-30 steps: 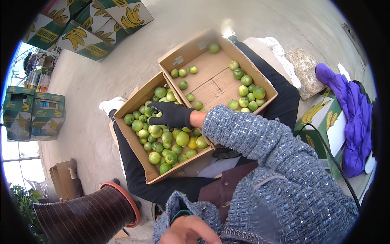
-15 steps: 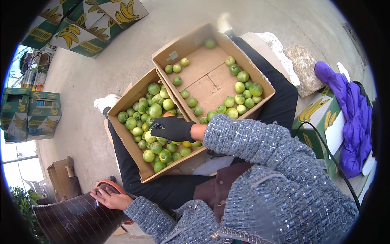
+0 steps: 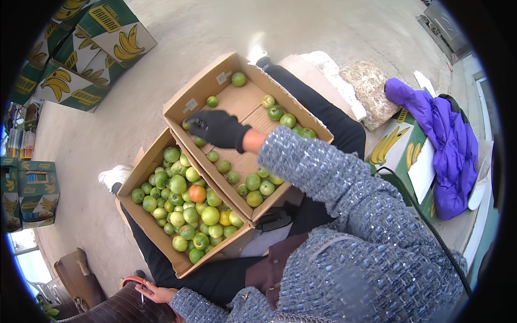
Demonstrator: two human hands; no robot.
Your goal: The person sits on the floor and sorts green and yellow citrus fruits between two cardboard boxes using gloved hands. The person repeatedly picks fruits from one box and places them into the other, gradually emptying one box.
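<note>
My right hand point(image 3: 218, 130), in a black glove, reaches over the far cardboard box point(image 3: 237, 102), close to its left wall. Its fingers bend downward, slightly blurred, and their undersides are hidden. Beside the fingertips a green tomato point(image 3: 187, 124) partly shows. Other green tomatoes lie scattered along that box's sides. The nearer box point(image 3: 141, 218) holds many green tomatoes, with an orange-red tomato point(image 3: 197, 193) and a yellow-orange one point(image 3: 224, 217) among them. At lower left my bare left hand point(image 3: 155, 293) rests, fingers extended, by the rim of a dark brown ribbed jar point(image 3: 116, 307).
My legs in dark trousers flank the two boxes. Banana cartons point(image 3: 86, 81) are stacked at upper left. To the right stand a rough stone point(image 3: 363, 89) and a banana carton point(image 3: 390, 142) with a purple jacket point(image 3: 458, 156) over it. A black cable point(image 3: 425, 210) runs beside my right arm.
My right hand has moved from the nearer box up and across to the far box, uncovering the orange-red tomato. The whole view has shifted; my left hand stays by the jar.
</note>
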